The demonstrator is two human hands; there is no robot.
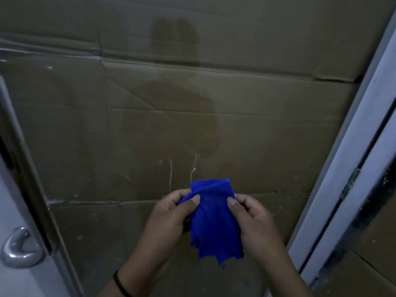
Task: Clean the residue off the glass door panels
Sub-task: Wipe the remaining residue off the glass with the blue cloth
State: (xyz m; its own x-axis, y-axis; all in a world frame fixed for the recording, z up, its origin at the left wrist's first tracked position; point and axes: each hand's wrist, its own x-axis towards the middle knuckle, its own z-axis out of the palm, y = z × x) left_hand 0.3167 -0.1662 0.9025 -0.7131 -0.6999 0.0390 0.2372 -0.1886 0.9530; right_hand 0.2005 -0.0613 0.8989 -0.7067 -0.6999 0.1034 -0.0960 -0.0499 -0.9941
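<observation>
A folded bright-blue microfibre cloth point(214, 217), long axis upright, is pinched at its upper corners between the left hand point(171, 215) and right hand point(255, 219), white streaky residue point(194, 168) lying just beyond at twelve o'clock on the clear glass door panel point(150, 103).

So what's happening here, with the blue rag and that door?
A person stands at a glass door panel with cardboard behind it. Both hands hold a blue cloth in front of the glass: the left hand pinches its left edge and the right hand its right edge, as if folding or readying it. The cloth is not wiping the glass at this moment. White drip streaks and specks show on the panel just above the cloth. A metal door handle sits at lower left.
</observation>
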